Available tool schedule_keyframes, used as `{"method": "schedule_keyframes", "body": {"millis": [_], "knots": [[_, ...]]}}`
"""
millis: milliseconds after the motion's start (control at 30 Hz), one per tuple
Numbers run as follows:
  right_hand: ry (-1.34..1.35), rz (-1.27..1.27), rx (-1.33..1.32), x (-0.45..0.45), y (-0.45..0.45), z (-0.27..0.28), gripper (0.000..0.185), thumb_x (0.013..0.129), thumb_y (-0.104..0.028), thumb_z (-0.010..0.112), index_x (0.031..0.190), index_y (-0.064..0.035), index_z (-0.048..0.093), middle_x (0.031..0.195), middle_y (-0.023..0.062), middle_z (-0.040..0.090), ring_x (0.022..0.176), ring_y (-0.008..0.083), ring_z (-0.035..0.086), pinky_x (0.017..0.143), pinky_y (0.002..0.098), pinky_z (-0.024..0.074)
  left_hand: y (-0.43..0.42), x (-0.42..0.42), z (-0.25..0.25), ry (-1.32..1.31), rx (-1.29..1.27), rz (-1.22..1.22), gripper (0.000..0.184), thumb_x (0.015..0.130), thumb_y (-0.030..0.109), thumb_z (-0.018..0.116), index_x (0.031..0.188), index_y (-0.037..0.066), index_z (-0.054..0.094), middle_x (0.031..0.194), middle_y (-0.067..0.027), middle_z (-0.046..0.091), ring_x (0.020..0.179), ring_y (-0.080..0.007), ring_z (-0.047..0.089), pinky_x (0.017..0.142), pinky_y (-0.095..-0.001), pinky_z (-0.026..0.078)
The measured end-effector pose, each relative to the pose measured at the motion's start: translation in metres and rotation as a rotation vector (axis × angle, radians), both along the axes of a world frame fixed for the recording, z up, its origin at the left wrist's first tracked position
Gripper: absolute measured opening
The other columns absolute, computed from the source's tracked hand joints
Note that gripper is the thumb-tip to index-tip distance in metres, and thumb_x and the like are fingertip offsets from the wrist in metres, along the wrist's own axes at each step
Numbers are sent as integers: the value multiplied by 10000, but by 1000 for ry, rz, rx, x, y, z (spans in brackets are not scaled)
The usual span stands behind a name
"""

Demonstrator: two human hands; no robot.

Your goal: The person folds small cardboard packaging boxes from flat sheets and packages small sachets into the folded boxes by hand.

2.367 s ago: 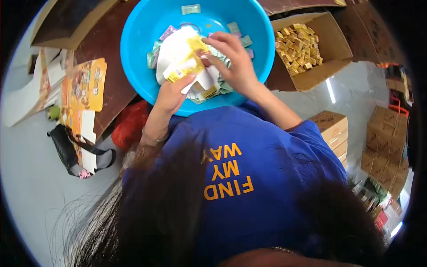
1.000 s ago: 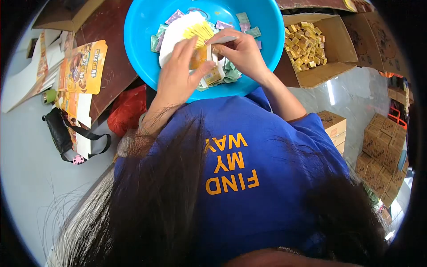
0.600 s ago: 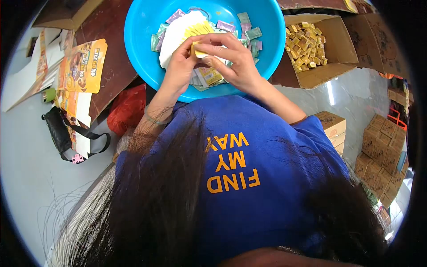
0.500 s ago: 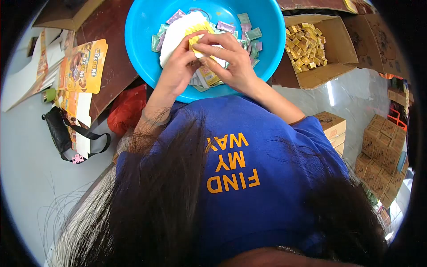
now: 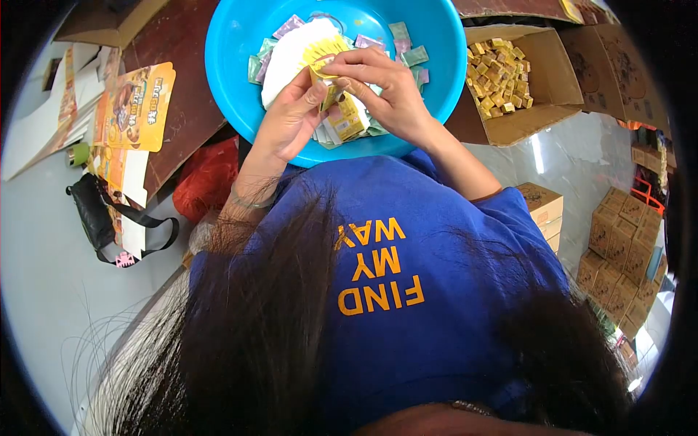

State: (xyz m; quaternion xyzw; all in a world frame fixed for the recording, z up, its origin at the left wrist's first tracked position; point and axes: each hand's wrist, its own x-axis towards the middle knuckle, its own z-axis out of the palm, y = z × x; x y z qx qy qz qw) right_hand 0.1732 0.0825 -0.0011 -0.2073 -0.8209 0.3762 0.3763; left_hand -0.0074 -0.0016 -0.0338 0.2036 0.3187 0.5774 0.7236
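Note:
Over a blue basin [image 5: 225, 87], my left hand [image 5: 291, 120] grips the lower left side of a small yellow carton [image 5: 317, 75]. My right hand [image 5: 396, 94] has its fingertips on the carton's upper edge, thumb below. The carton stands partly unfolded between the two hands; its far side is hidden. Under the hands lie folded yellow-and-white cartons [image 5: 347, 122]. Behind them is a fanned white stack with yellow edges [image 5: 291, 54]. Small green sachets [image 5: 414, 56] and purple sachets [image 5: 289, 27] are scattered in the basin.
To the right stands an open cardboard box [image 5: 560, 73] with many small golden boxes [image 5: 502, 76]. Printed orange cardboard [image 5: 138, 105] lies at left, near a black pouch [image 5: 93, 211] and a red bag [image 5: 207, 178]. Brown cartons [image 5: 618, 240] are stacked on the floor at right.
The small carton has gone from flatter to more opened out between my fingers. My right hand has shifted slightly right, and my left thumb now rests on the carton's side.

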Motion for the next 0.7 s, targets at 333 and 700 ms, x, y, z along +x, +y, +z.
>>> {"method": "schedule_keyframes", "body": {"millis": [333,700], "knots": [[67,5,-23,4,-3,-1,183,888,-76,722,1064,-48,763,1106,101,677,991,210,611,883,305,486,1,4,3,33,15,23,529,948,219,711,1401,51,495,1168,-59,626,1042,-139,598,880,-270,467],[265,-10,-412,-2,-9,-9,508,790,-45,775,1278,-135,667,1211,60,647,1009,232,595,922,341,468,3,3,21,19,1,-49,452,968,140,663,1373,32,496,1159,-95,622,1023,-160,611,814,-269,526]]}}
